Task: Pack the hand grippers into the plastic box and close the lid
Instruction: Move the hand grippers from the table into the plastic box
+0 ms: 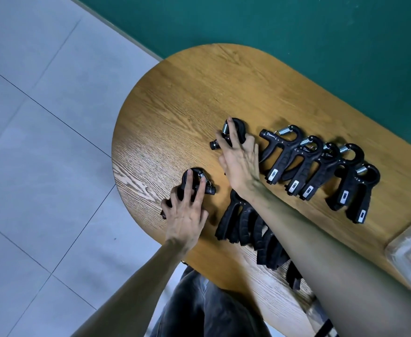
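Each hand is gripping a black, spring-topped gripper: left hand [187, 215] near [200, 182], right hand [242, 161] far [236, 128], on the woodgrain tabletop [175, 105].

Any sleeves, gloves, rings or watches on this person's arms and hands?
None visible. The left hand and right hand are bare, and both forearms are uncovered as far as the frame shows. Only dark grey denim trousers are seen below.
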### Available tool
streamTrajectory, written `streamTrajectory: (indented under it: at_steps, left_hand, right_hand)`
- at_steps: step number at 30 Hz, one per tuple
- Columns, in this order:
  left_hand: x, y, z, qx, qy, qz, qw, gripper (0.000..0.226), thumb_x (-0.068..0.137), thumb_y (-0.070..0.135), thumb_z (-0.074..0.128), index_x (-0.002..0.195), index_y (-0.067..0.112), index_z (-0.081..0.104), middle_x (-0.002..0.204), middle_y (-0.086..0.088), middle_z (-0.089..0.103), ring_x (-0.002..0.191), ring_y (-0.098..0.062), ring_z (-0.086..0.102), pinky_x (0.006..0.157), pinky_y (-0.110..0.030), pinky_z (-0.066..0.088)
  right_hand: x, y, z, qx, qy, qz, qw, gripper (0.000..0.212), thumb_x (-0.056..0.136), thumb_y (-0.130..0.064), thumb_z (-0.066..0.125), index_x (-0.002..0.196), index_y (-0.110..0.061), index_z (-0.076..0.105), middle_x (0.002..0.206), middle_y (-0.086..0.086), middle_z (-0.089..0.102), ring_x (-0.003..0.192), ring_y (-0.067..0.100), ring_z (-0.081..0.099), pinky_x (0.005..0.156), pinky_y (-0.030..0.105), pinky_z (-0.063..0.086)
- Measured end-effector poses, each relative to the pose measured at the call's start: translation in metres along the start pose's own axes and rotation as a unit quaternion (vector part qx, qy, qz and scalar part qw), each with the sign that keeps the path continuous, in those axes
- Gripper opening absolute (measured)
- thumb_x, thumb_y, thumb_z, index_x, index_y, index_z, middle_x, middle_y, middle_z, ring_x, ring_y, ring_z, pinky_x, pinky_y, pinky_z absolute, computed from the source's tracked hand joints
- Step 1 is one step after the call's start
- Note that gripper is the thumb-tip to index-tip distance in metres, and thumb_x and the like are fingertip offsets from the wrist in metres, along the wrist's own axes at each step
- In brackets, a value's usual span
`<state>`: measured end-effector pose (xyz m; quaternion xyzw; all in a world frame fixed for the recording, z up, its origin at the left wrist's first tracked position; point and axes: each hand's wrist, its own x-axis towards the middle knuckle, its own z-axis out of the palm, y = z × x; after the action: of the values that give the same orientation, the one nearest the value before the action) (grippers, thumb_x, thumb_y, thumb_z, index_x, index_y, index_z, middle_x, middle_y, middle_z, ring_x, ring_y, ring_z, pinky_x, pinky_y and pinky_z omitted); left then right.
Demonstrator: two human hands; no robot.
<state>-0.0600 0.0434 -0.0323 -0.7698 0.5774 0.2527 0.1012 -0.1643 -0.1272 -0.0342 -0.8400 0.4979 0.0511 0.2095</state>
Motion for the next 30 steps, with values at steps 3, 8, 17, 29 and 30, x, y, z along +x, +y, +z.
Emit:
streamTrajectory:
  at_steps: [3,8,17,29,30]
  left_hand:
    - [-0.004,0.000,-0.006,0.002,0.019,-0.003,1.000,0.084,0.099,0.041,0.045,0.159,0.030,-0.013,0.166,-0.004,-0.027,0.125,-0.041,0.030,0.095,-0.063,0.041]
    - [-0.017,0.006,-0.028,0.001,0.034,-0.006,0.999,0.086,0.100,0.041,0.045,0.158,0.029,-0.017,0.165,-0.005,-0.030,0.129,-0.042,0.029,0.099,-0.064,0.040]
    - [-0.070,0.050,-0.089,-0.047,0.073,-0.010,0.996,0.079,0.103,0.044,0.035,0.153,0.039,-0.026,0.161,-0.001,-0.038,0.134,-0.039,0.029,0.104,-0.060,0.035]
    - [-0.162,0.111,-0.111,0.050,0.132,0.084,0.986,0.078,0.101,0.048,0.036,0.157,0.035,-0.017,0.165,-0.008,-0.027,0.105,-0.032,0.041,0.083,-0.044,0.040]
    - [-0.171,0.120,-0.109,0.052,0.132,0.097,0.985,0.077,0.101,0.048,0.035,0.158,0.035,-0.016,0.166,-0.007,-0.027,0.105,-0.031,0.040,0.082,-0.043,0.037]
  right_hand:
    - [-0.018,-0.008,-0.010,-0.021,0.021,0.010,1.000,0.082,0.085,-0.001,0.061,0.158,-0.020,0.028,0.169,0.009,-0.007,0.117,0.037,0.041,0.096,0.053,0.049]
    - [-0.068,-0.013,-0.026,-0.005,0.036,0.029,0.999,0.079,0.089,-0.006,0.065,0.158,-0.020,0.029,0.170,0.009,-0.007,0.116,0.037,0.043,0.097,0.052,0.049]
    - [-0.169,-0.024,-0.058,0.006,0.115,0.096,0.989,0.069,0.086,-0.009,0.070,0.150,-0.014,0.046,0.167,0.014,0.016,0.109,0.042,0.049,0.092,0.057,0.052]
    - [-0.295,-0.015,-0.108,0.075,0.199,0.193,0.958,0.068,0.098,-0.013,0.058,0.158,-0.029,0.029,0.170,-0.003,-0.008,0.107,0.029,0.036,0.101,0.049,0.045]
    - [-0.308,-0.010,-0.111,0.080,0.204,0.202,0.955,0.068,0.098,-0.013,0.057,0.158,-0.029,0.028,0.170,-0.003,-0.008,0.107,0.029,0.036,0.102,0.049,0.044]
